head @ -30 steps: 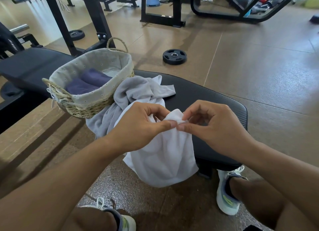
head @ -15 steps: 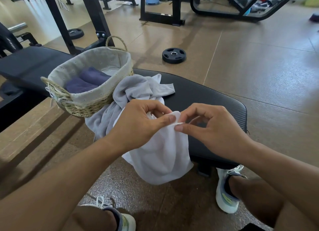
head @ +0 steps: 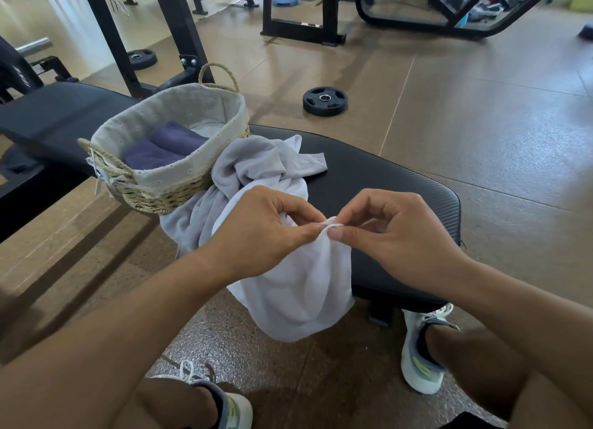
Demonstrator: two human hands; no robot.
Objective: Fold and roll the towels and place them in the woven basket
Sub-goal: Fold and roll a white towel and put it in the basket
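A white towel (head: 298, 287) hangs off the front edge of a black padded bench (head: 385, 184). My left hand (head: 260, 233) and my right hand (head: 394, 236) meet above it, and each pinches the same top corner of the white towel between thumb and forefinger. A crumpled grey towel (head: 253, 168) lies on the bench behind them, draped toward the floor. The woven basket (head: 167, 191) with a pale fabric liner stands at the bench's left and holds two rolled dark blue towels (head: 163, 146).
A black weight plate (head: 324, 101) lies on the brown floor beyond the bench, another (head: 141, 59) near a rack upright (head: 112, 37). Machine frames (head: 301, 27) stand at the back. My two white shoes (head: 420, 355) are planted beside the bench.
The pinched corner of the white towel has shrunk to a small fold between my fingertips; both hands shifted slightly right, staying together. The basket and the grey towel lie as before.
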